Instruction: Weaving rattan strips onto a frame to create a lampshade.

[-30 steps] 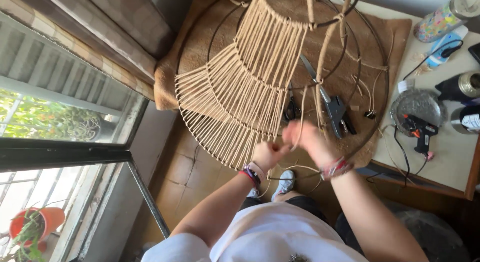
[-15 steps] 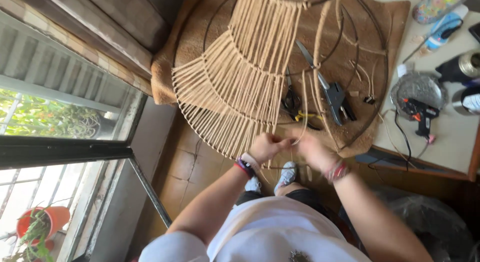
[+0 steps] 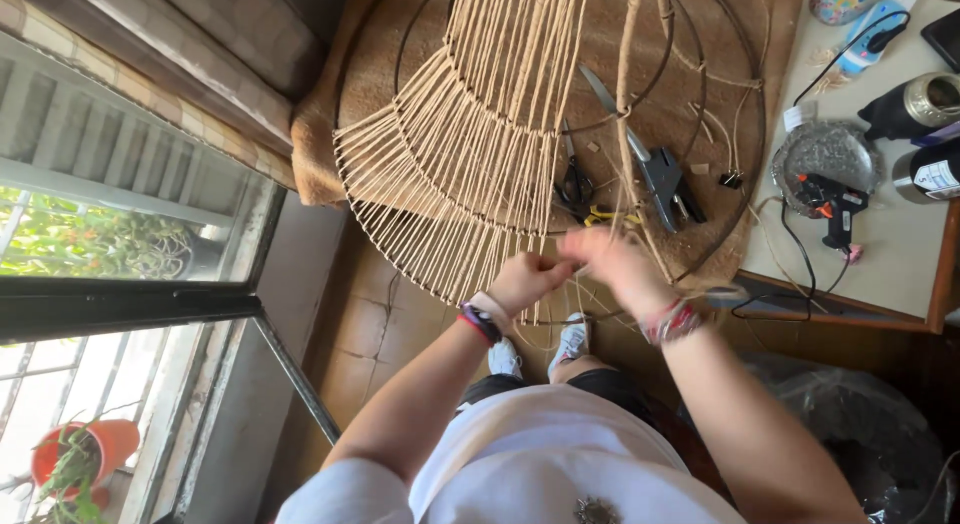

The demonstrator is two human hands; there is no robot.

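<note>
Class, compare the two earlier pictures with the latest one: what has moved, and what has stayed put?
Both hands, left and right, stay at the near rim of the wire frame, working cord; the right is blurred with motion. The view has drifted slightly. Scissors, staple gun and glue gun lie unmoved.

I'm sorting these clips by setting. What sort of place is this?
Probably a home craft corner beside a window: a round dark wire frame strung with beige cord lies on a brown mat, with black-handled scissors on it and a black glue gun on the table.
</note>
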